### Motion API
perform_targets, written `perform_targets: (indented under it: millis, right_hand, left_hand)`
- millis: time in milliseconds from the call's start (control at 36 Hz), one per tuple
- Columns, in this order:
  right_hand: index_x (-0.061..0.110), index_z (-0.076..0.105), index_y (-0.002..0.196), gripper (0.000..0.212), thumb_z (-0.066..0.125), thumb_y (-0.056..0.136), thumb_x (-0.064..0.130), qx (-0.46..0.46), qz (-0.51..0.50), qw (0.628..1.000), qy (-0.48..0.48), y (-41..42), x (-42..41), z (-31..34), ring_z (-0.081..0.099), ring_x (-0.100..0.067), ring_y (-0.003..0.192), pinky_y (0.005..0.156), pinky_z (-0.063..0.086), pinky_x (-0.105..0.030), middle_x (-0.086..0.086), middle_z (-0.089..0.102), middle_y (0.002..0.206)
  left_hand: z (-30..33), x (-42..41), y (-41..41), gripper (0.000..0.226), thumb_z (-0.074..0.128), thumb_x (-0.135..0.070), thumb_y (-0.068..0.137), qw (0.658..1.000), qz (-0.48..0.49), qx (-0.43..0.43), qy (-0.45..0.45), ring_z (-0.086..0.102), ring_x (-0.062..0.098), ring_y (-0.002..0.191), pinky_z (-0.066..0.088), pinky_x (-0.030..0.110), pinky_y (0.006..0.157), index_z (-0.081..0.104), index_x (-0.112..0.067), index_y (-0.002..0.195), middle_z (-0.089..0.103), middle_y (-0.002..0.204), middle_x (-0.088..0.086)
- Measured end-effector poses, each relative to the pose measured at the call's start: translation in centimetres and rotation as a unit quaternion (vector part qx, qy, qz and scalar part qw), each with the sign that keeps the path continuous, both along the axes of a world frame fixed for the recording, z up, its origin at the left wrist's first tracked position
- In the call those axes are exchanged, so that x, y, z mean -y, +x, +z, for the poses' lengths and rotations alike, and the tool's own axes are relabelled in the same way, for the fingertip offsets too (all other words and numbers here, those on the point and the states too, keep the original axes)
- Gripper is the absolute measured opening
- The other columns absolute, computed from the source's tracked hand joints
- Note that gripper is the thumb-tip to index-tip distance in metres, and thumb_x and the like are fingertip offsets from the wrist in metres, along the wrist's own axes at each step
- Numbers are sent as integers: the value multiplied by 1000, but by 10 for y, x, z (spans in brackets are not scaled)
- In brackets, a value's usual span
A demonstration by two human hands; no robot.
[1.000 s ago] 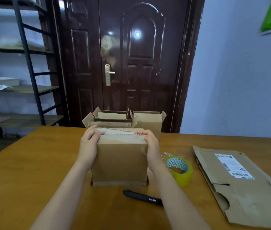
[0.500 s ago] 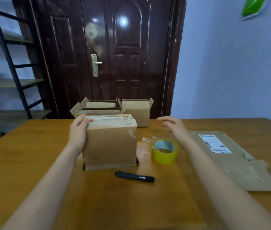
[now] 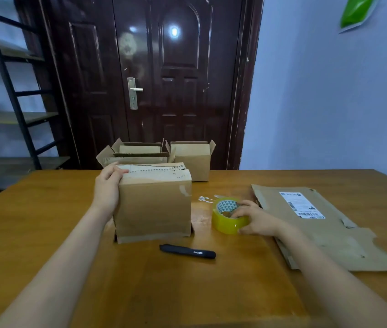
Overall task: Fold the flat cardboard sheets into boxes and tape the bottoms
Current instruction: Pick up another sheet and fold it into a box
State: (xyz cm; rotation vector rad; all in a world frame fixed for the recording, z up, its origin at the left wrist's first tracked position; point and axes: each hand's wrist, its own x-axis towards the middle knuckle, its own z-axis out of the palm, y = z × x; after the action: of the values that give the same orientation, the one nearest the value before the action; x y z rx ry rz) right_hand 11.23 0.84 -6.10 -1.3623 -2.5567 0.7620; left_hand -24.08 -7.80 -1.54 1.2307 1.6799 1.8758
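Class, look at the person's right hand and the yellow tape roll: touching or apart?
Touching. The head view shows the right hand gripping the tape roll, fingers in its core, thumb against its outer wall.

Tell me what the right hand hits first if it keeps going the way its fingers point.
The right hand points left and already grips the tape roll. Beyond the roll, probably the taped-up box, though depth is uncertain.
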Motion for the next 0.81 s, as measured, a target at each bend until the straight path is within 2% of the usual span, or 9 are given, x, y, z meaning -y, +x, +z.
perform_targets:
  millis: [83, 222, 361, 417, 472, 528, 583, 694, 806]
  right_hand:
    - [43, 53, 106, 38, 73, 80, 24, 0, -2, 1000, -3, 0, 0, -1, 10, -16, 144, 116, 19, -38, 1, 19, 152]
    - [41, 53, 107, 38, 75, 77, 33, -10, -7, 1000, -4, -1, 0, -4, 11, -19, 143, 116, 19, -41, 1, 18, 151]
    - [31, 60, 113, 38, 72, 79, 41, -7, -17, 1000, 9, -2, 1, -5, 24, -19, 138, 113, 24, -37, 3, 26, 150]
    - [26, 64, 106, 32, 70, 80, 43, -11, -16, 1000, 19, -4, 2, -5, 36, -15, 130, 110, 30, -37, 6, 42, 139]
    - [20, 68, 92, 24, 72, 79, 40, -33, -19, 999, 16, -7, 2, -5, 53, -16, 109, 95, 42, -36, 1, 61, 115]
    - [16, 69, 83, 22, 72, 79, 37, -57, -30, 998, 6, -9, 2, -4, 59, -20, 89, 76, 45, -33, -7, 64, 92]
    - [18, 66, 75, 24, 71, 78, 41, -87, -37, 995, -4, -9, 3, -3, 55, -17, 76, 67, 40, -30, -3, 59, 79]
    - [24, 60, 67, 24, 69, 73, 45, -169, -60, 984, -14, -10, 1, -3, 55, -11, 70, 65, 40, -28, 4, 58, 75]
    - [22, 60, 71, 19, 71, 83, 32, -205, -74, 976, -13, -11, -1, -1, 57, -9, 72, 65, 42, -23, 9, 60, 76]
  left_hand:
    - [1, 1, 1, 26, 43, -19, 98, 1000, -5, 1, -1, 38, 13, 117, 30, 32, 95, 65, -7, 103, 45, 130, -11]
    - [1, 1, 2, 32, 43, -19, 98, 1000, -1, -3, -3, 37, 12, 119, 29, 30, 94, 61, 0, 116, 44, 135, -9]
    - [1, 3, 2, 31, 42, -20, 99, 1000, -3, -11, -5, 36, 14, 123, 28, 32, 97, 63, -3, 114, 43, 141, -5]
    - [1, 4, 2, 31, 42, -21, 99, 1000, -2, -12, -9, 35, 14, 125, 28, 32, 99, 64, -5, 114, 42, 142, -6]
    - [3, 5, 3, 26, 43, -21, 99, 1000, -1, -22, -9, 35, 12, 122, 27, 32, 99, 66, -9, 106, 43, 136, -9]
    - [5, 7, 3, 21, 45, -19, 98, 999, 11, -46, -9, 37, 10, 117, 28, 30, 97, 65, -14, 99, 44, 128, -10]
    - [8, 8, 2, 20, 46, -16, 97, 996, 27, -83, -3, 39, 12, 119, 28, 29, 97, 66, -15, 99, 46, 126, -6]
    - [12, 11, -2, 16, 53, -13, 94, 984, 70, -162, 21, 40, 17, 125, 32, 31, 103, 65, -14, 105, 48, 128, 2]
    - [17, 15, -2, 19, 57, -13, 92, 959, 120, -255, 33, 45, 21, 122, 35, 27, 98, 62, -10, 110, 54, 123, 6]
